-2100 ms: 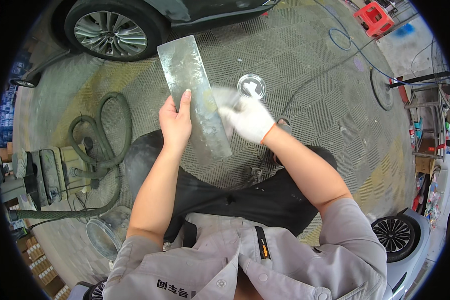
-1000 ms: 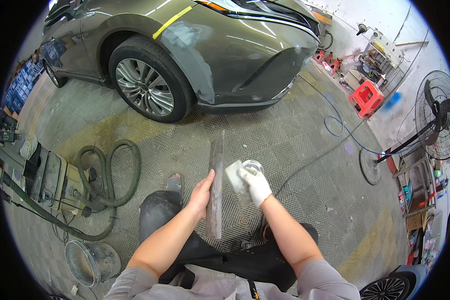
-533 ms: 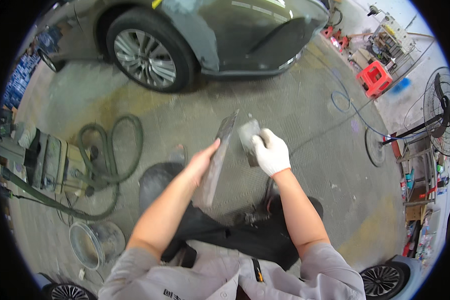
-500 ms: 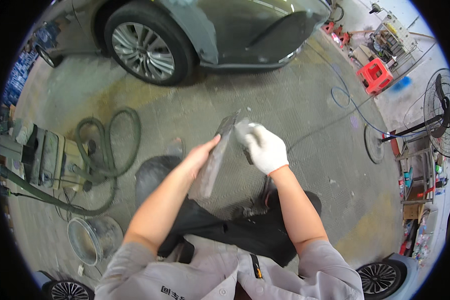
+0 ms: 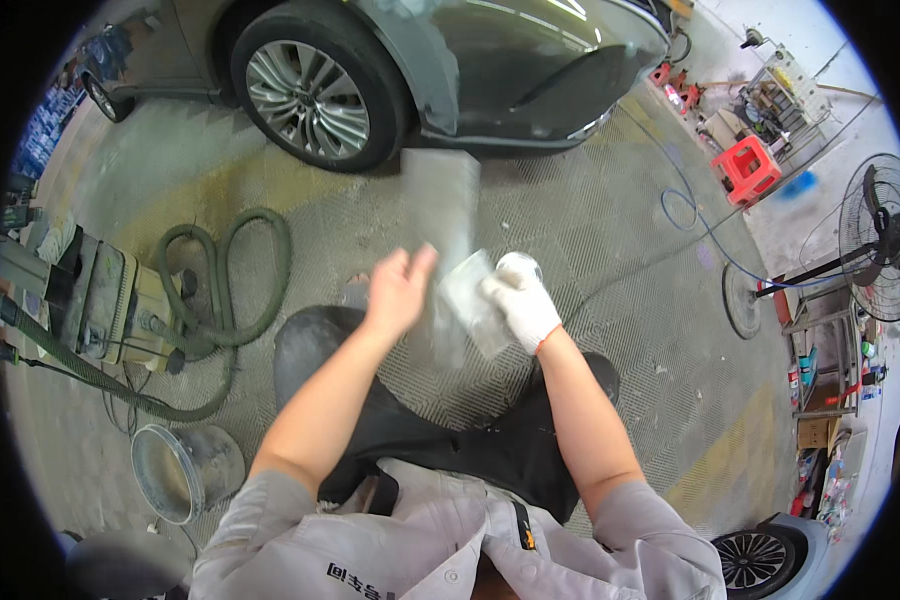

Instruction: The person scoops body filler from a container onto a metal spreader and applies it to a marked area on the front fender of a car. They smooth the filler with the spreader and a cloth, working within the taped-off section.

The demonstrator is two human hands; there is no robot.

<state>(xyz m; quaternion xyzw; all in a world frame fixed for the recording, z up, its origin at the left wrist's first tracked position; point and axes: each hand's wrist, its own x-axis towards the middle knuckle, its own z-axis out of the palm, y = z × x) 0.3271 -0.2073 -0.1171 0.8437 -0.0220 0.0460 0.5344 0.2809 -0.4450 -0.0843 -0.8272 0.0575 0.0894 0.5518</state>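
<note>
My bare left hand [image 5: 395,295] grips a long, flat, greyish board [image 5: 438,190], smeared by motion, with its broad face turned up toward me. My gloved right hand [image 5: 520,310], in white knit with an orange cuff, holds a smaller translucent rectangular spreader [image 5: 473,290], which overlaps the lower right part of the board; whether they touch I cannot tell. A small round pale container [image 5: 520,265] shows just behind the glove, partly hidden. My dark-trousered knees lie below both hands.
A dark car [image 5: 560,75] with a grey-patched fender stands ahead. At left are a dust extractor [image 5: 120,320], a looped green hose [image 5: 270,260] and a bucket [image 5: 170,470]. At right are a red stool [image 5: 745,170], a standing fan [image 5: 875,230], cables and cluttered shelving.
The long board has turned from nearly edge-on to flat-faced and now reaches farther up toward the car. The spreader in my right hand has moved slightly down and left over it.
</note>
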